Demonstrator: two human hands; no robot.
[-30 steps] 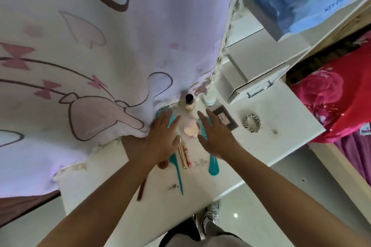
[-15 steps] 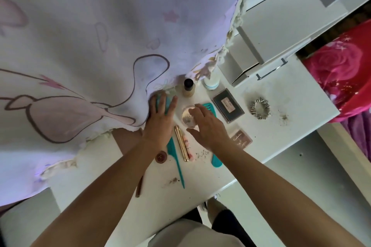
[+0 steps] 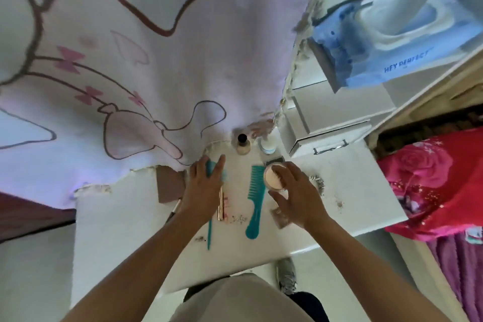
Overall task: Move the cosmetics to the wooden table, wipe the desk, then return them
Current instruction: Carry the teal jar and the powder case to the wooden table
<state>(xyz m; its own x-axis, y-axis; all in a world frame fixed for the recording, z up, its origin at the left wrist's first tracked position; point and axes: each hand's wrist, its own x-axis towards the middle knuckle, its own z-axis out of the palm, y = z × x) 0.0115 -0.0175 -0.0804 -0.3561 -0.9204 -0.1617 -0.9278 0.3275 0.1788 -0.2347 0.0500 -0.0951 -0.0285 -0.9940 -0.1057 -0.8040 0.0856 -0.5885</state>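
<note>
White desk [image 3: 366, 178]. On it: teal comb [image 3: 254, 198]; pale pink jar [image 3: 273, 178] in my right hand [image 3: 300, 198]. Behind it: lilac curtain [image 3: 235, 34], pink bows, brown outlines. Right of it: red rose-print blanket [image 3: 431, 178].

The single view came from a wide-angle camera worn on the person's head, looking forward and steeply down along both forearms onto the white desk [image 3: 358, 180]. It sat close above the desktop, with the left hand [image 3: 202, 191] and right hand [image 3: 298, 196] just below frame centre. The lens bent the printed cloth [image 3: 130, 60] at upper left and the white drawer unit [image 3: 334, 117] at right.
</note>
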